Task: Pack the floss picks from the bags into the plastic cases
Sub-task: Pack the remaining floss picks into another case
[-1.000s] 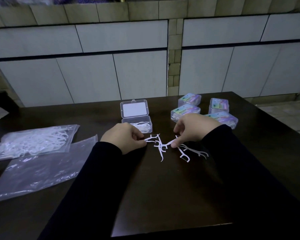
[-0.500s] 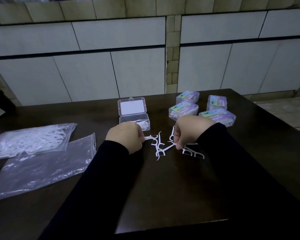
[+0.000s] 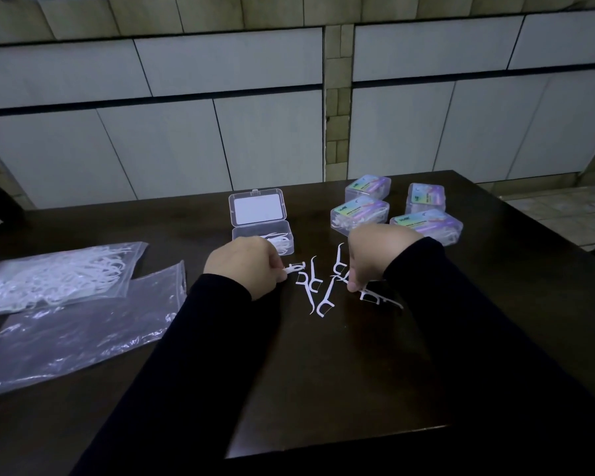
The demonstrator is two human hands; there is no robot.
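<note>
Several white floss picks [image 3: 318,290] lie loose on the dark table [image 3: 323,372] between my hands. My left hand [image 3: 246,266] pinches floss picks by their handles, their heads sticking out to the right. My right hand [image 3: 375,257] has its fingertips down on the picks at the right of the pile, fingers curled; whether it grips one is unclear. Just behind stands an open clear plastic case [image 3: 263,231], lid up, with a few picks inside. A bag full of floss picks [image 3: 55,276] lies at the far left.
An empty-looking clear bag [image 3: 79,331] lies flat at the left front. Several closed, labelled cases [image 3: 397,209] stand behind my right hand. The table's right edge and a tiled floor lie to the right; white cabinet panels stand behind the table.
My right hand has let its pick down and shifted lower right onto the pile. My left hand stays put, still pinching picks. One pick now lies further forward on the table.
</note>
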